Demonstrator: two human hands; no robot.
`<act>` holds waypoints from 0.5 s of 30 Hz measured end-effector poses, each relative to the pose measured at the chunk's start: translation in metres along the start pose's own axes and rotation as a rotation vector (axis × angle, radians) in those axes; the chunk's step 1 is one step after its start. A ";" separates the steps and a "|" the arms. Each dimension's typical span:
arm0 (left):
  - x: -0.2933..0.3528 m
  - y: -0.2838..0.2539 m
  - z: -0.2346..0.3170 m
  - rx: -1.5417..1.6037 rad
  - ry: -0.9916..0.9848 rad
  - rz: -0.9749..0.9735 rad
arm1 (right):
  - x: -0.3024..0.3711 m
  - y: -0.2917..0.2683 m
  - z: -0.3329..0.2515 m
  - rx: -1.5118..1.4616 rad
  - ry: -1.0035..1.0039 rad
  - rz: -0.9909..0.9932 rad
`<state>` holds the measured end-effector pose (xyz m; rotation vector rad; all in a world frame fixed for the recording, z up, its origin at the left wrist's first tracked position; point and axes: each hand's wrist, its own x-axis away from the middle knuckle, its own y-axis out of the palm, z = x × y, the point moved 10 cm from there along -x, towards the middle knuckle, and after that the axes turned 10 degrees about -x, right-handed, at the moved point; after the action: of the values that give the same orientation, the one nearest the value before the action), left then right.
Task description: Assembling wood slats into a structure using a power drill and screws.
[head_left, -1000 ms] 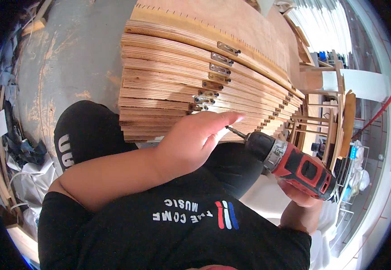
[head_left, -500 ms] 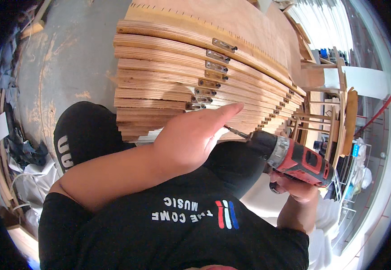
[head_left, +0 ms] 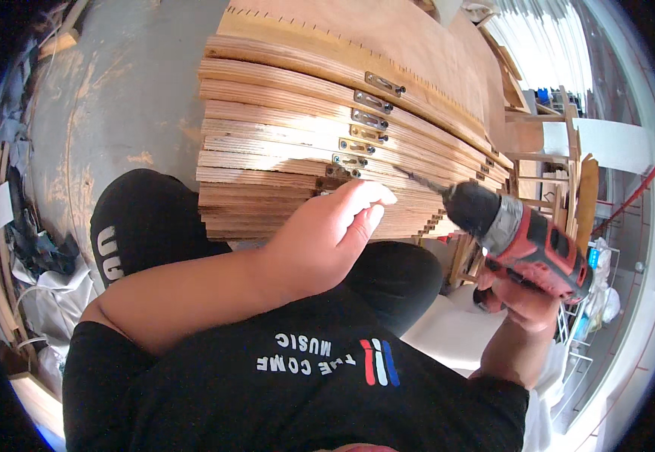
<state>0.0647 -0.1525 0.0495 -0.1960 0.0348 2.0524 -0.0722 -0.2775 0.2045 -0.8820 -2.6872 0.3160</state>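
My right hand (head_left: 523, 301) is wrapped round the grip of a red and black cordless drill (head_left: 542, 252). A long thin bit (head_left: 421, 179) points from its chuck toward the stacked plywood panels (head_left: 267, 139), apart from my left hand. My left hand (head_left: 331, 233) is in front of the lower panels, its fingers bent and thumb pressed close to them. Whatever it may hold is hidden. Slotted metal hanger plates (head_left: 369, 120), with dark screws at their ends, run in a slanting row along the panel edges. My left hand partly hides the lowest of them.
Short dark marks line the top panel's edge (head_left: 320, 34). More small plates (head_left: 431, 222) sit farther right along the stack. My knees, in black trousers (head_left: 135, 218), flank the stack's near end. Wooden frames (head_left: 542, 184) stand at right, and a wire rack (head_left: 598, 286) below them.
The drill has moved right and its bit has swung up, away from my left hand. My left hand's fingers have bent in. The stack shows slightly farther right and lower.
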 end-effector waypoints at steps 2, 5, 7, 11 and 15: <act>0.002 -0.003 0.001 -0.006 0.026 0.058 | -0.010 -0.003 -0.012 0.147 -0.025 0.011; 0.002 -0.008 -0.003 -0.010 -0.028 0.088 | -0.030 0.010 -0.031 0.159 -0.032 -0.008; 0.001 -0.007 -0.011 -0.008 -0.105 0.064 | -0.040 0.015 -0.028 0.249 0.215 0.025; 0.000 -0.004 -0.016 -0.018 -0.133 0.060 | -0.052 0.027 -0.037 0.261 0.058 0.001; 0.000 -0.004 -0.016 -0.009 -0.179 0.021 | -0.055 0.025 -0.035 0.294 0.196 -0.016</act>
<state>0.0706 -0.1524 0.0338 -0.0170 -0.0836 2.0834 -0.0046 -0.2866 0.2184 -0.7600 -2.3879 0.5730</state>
